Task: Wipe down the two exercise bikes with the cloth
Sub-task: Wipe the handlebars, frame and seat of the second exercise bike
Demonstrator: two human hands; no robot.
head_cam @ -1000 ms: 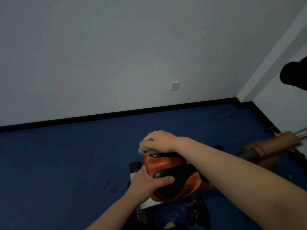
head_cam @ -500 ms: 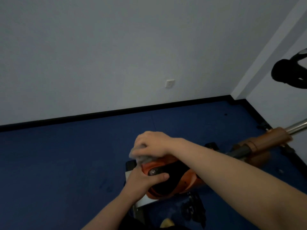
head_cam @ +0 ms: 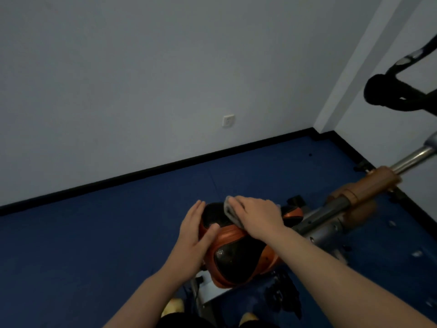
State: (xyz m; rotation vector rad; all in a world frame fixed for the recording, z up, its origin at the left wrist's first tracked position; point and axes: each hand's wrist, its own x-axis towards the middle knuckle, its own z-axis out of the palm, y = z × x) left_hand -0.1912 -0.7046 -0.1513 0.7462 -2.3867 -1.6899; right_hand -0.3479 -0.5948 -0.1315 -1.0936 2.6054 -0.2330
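your right hand [head_cam: 256, 215] has slid the cloth [head_cam: 230, 210] up the saddle [head_cam: 236, 254], fingers flat, together. your left hand [head_cam: 195, 229] now steadies it, fingers straight; the seat's nearly wiped.

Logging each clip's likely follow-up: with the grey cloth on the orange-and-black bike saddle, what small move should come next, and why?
Probably draw the right hand and the grey cloth back along the orange-and-black padded saddle toward the person. The cloth sits only on the far end, the wide near part lies uncovered, and the left hand rests flat against the saddle's left side, seemingly steadying it.
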